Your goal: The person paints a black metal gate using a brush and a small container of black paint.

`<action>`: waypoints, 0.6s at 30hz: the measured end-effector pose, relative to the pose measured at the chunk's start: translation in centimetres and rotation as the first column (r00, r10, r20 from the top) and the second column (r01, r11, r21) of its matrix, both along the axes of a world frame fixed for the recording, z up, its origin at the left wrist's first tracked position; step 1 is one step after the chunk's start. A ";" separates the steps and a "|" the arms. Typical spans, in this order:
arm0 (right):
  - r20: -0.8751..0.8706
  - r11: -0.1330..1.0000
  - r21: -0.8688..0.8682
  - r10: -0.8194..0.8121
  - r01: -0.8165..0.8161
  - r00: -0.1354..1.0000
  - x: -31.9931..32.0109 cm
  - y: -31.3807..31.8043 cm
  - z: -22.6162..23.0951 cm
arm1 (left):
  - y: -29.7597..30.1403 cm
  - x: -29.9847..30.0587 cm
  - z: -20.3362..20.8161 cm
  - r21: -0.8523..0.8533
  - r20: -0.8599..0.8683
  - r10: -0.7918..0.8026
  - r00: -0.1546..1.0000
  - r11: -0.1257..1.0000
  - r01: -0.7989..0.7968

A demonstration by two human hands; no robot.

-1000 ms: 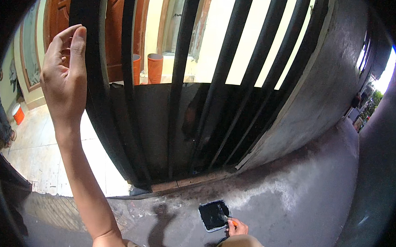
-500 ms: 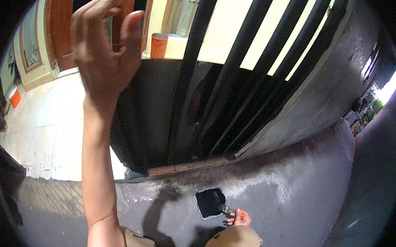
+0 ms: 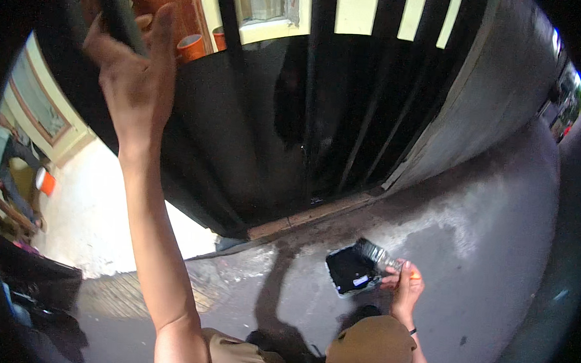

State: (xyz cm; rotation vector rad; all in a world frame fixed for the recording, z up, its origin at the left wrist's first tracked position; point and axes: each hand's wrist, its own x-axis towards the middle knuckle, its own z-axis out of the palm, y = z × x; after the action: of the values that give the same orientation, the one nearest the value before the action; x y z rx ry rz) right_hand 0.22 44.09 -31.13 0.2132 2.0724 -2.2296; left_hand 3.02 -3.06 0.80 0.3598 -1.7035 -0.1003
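The paintbrush (image 3: 382, 257), bristles dark, slants over the tray (image 3: 333, 278) of black paint (image 3: 347, 268) on the ground (image 3: 460, 306), gripped by the right hand (image 3: 406, 290). The left hand (image 3: 136, 87) is at a gate bar (image 3: 118, 8), grip unclear. The gate (image 3: 247, 137) looks black; what's left uncoated cannot be told. Bars partly block orange pots (image 3: 192, 50).

My brush (image 3: 383, 257): black tip, silvery middle, orange end. Tray (image 3: 333, 277): black inside, pale rim. Gate (image 3: 240, 140): black. My clothing (image 3: 374, 347): plain tan-brown. Wristband (image 3: 413, 331): black. Ground (image 3: 441, 298): grey, whitish blotches. Door (image 3: 189, 11): reddish-brown.
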 end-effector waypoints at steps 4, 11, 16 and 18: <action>-0.343 0.968 0.062 0.251 -0.245 0.905 -1.4 -6.3 7.7 | 1.2 -1.1 0.7 0.051 -0.107 -0.080 0.991 0.995 0.086; -0.917 0.918 0.127 0.252 -0.375 0.308 -8.2 -17.1 16.0 | -0.3 -1.0 0.3 0.200 -0.107 -0.253 0.961 0.942 0.270; -0.906 0.880 -0.081 0.131 -0.469 0.402 -9.6 -19.9 17.5 | 0.1 -0.4 0.3 0.379 -0.060 -0.281 0.958 0.881 0.282; -0.882 0.817 -0.187 0.105 -0.546 0.459 -10.0 -20.7 17.9 | 0.5 -0.6 0.4 0.393 -0.063 -0.245 0.967 0.885 0.250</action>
State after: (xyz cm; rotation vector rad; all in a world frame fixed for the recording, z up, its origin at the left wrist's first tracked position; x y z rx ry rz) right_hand -9.77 23.37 -13.26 -1.5020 1.4630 -2.6769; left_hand 2.40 -2.58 1.24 0.4386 -1.7064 -0.6461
